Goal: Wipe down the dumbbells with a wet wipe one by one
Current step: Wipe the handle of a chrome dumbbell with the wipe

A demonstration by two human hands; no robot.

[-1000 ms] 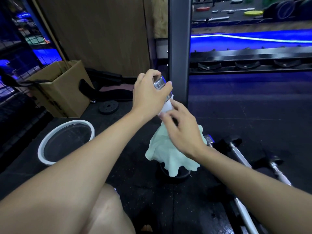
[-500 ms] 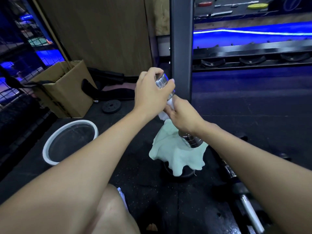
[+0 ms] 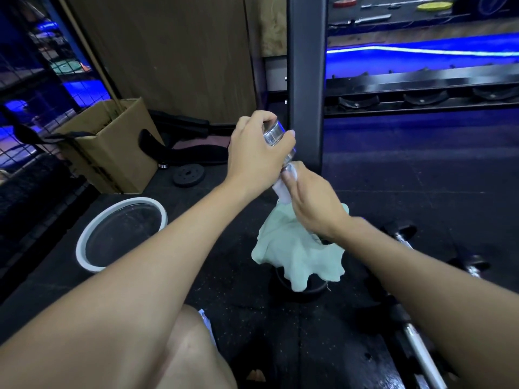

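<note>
Since half a sec ago the right hand [image 3: 314, 203] has slid back up the bar, wipe [image 3: 284, 189] pinched round it just under the left hand [image 3: 257, 153], which grips the chrome top end of the upright dumbbell [image 3: 276, 133]. Pale green cloth [image 3: 297, 254] drapes over the lower half, so the bottom weight's mostly hidden. White-rimmed basin [image 3: 84, 242] sits to the left, cardboard box [image 3: 118, 147] behind it, black rack post [image 3: 306, 80] right behind the hands. Other dumbbells [image 3: 415, 349] lie to the right, blurry and cut off.
</note>
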